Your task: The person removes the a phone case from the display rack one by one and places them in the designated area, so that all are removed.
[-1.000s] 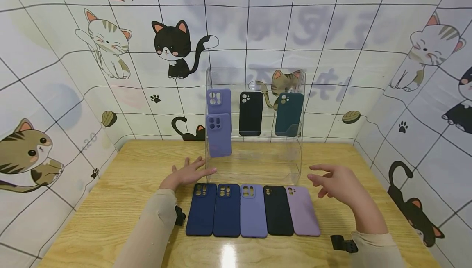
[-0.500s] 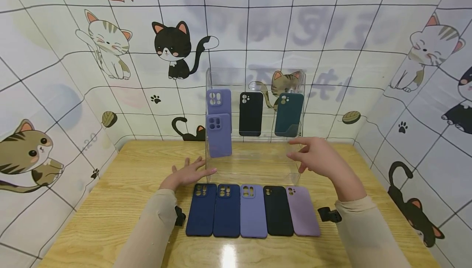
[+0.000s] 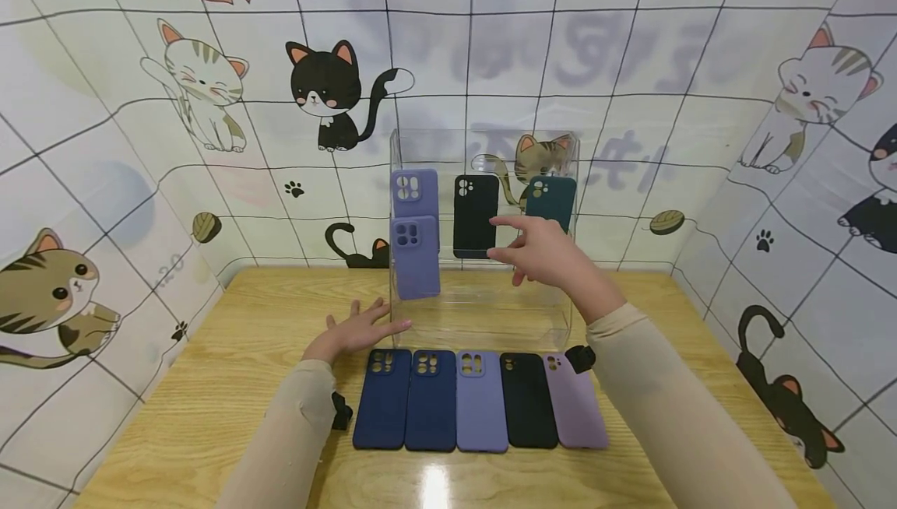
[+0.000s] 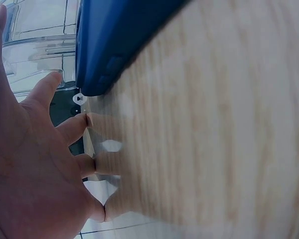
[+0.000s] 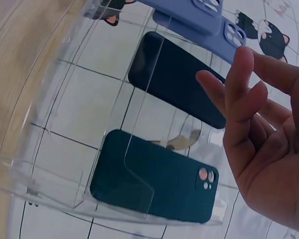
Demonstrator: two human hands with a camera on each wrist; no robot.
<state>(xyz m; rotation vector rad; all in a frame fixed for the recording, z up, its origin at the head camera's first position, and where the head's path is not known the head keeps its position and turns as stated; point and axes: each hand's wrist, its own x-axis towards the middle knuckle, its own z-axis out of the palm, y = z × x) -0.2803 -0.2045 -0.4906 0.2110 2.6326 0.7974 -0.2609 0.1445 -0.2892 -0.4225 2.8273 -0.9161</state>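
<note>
A clear acrylic display rack [image 3: 483,330] stands at the back of the table. In it sit a black phone case [image 3: 473,209], a dark teal phone case [image 3: 550,194] and two overlapping lavender phone cases [image 3: 417,260]. My right hand [image 3: 550,256] hovers before the rack near the black case, fingers partly bent, holding nothing; it partly covers the teal case. In the right wrist view, this hand [image 5: 269,144] appears beside the black case, its fingertips overlapping that case's edge. My left hand [image 3: 356,332] rests on the table with spread fingers, its thumb by the rack's lower left corner.
Several phone cases lie in a row before the rack: two navy cases [image 3: 381,408] [image 3: 430,412], a lavender one [image 3: 482,412], a black one [image 3: 532,408] and a pink-purple one [image 3: 578,408]. Behind stands a cat-patterned wall covering [image 3: 231,205].
My right hand has moved left and up, from right of the rack to in front of the black case. The left hand has stayed put, and the cases have not moved.
</note>
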